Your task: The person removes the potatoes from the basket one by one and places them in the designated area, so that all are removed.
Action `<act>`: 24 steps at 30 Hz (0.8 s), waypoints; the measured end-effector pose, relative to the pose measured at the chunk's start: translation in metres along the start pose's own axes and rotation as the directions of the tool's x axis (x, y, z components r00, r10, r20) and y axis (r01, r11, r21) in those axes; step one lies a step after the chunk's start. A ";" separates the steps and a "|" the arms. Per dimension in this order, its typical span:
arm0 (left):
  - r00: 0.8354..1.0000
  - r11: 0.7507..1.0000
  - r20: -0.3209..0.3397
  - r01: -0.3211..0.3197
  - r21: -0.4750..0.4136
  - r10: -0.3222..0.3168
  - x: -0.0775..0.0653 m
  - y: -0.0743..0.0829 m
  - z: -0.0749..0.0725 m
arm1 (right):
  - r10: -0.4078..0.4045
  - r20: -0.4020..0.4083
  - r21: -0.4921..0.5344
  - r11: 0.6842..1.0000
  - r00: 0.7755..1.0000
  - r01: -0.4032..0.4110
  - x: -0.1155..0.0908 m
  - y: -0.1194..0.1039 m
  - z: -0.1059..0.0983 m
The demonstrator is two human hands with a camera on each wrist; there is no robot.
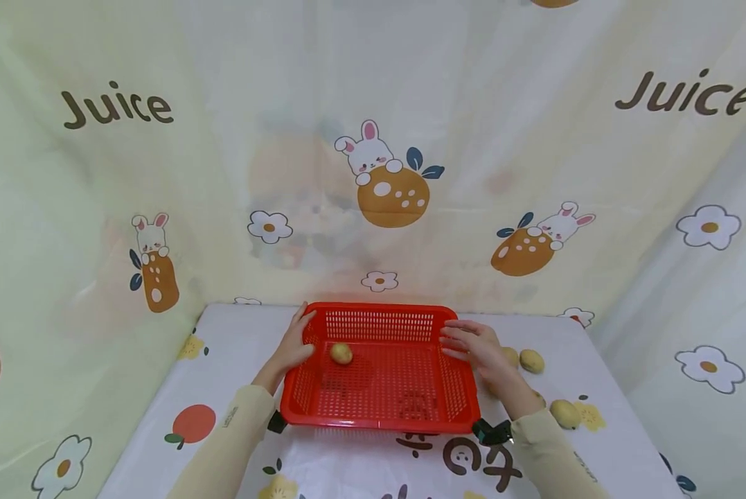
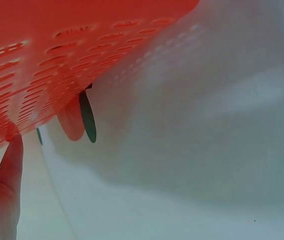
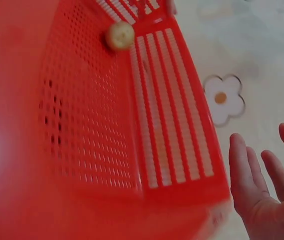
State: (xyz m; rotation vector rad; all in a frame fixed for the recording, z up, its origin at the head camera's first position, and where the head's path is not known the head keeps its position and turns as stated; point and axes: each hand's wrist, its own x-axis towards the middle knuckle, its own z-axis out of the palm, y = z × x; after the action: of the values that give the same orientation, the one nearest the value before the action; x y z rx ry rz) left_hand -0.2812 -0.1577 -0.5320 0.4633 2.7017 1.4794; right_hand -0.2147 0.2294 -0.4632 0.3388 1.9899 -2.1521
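Note:
A red plastic basket (image 1: pixel 379 421) with slotted walls stands in front of me, holding one small potato (image 1: pixel 341 353) near its left side. My left hand (image 1: pixel 294 344) is at the basket's left end, fingers spread along the rim. In the left wrist view, one straight finger (image 2: pixel 13 160) of that hand touches the slotted wall. By the right end is my right hand (image 1: pixel 477 344), its fingers extended towards the rim. From the right wrist view, this hand (image 3: pixel 266 200) has spread fingers with nothing between them, apart from the basket wall.
Several potatoes lie on the table right of the basket, partly behind my right forearm; one potato (image 1: pixel 531 360) is further back and another potato (image 1: pixel 565 414) nearer. A printed cloth (image 1: pixel 142 443) covers the table. Patterned curtains (image 1: pixel 223 173) rise behind and at both sides.

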 end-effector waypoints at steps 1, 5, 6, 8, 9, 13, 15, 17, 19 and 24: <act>1.000 1.000 0.002 0.006 0.002 -0.006 -0.001 0.000 0.000 | -0.004 0.019 0.013 1.000 1.000 0.004 0.002 0.002 0.006; 1.000 1.000 -0.001 0.019 -0.001 -0.019 -0.002 0.000 0.001 | -0.021 0.067 0.043 0.999 0.998 0.018 0.011 0.008 0.028; 1.000 1.000 0.003 0.024 0.002 -0.024 -0.002 0.000 0.001 | -0.017 0.071 0.043 0.999 0.997 0.014 0.013 0.010 0.034; 1.000 1.000 0.014 0.026 0.012 -0.026 -0.002 0.000 0.001 | 0.004 0.077 0.030 1.000 0.997 -0.007 0.018 0.014 0.045; 0.999 1.000 0.018 0.027 0.016 -0.027 -0.002 0.000 0.001 | 0.011 0.087 0.021 1.000 0.996 -0.013 0.020 0.016 0.051; 1.000 1.000 0.014 0.016 0.019 -0.016 -0.001 0.002 -0.001 | 0.036 0.117 -0.028 0.999 0.992 -0.033 0.030 0.021 0.076; 1.000 1.000 0.005 0.003 0.021 -0.003 0.000 0.002 -0.001 | 0.037 0.131 -0.042 0.999 0.991 -0.031 0.036 0.023 0.088; 1.000 1.000 0.001 -0.005 0.020 0.005 0.001 0.002 -0.001 | 0.049 0.135 -0.051 0.998 0.990 -0.043 0.041 0.026 0.098; 1.000 1.000 0.002 -0.004 0.018 0.004 0.001 0.001 -0.001 | 0.062 0.147 -0.059 0.997 0.987 -0.054 0.046 0.028 0.107; 1.000 1.000 0.004 0.001 0.012 -0.001 -0.002 0.001 0.000 | 0.116 0.157 -0.093 0.990 0.981 -0.103 0.060 0.034 0.126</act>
State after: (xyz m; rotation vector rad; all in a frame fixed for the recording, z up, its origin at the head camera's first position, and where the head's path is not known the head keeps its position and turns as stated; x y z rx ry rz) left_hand -0.2790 -0.1574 -0.5319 0.4651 2.7088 1.4605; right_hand -0.2669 0.1022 -0.5039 0.2452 1.9179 -1.9562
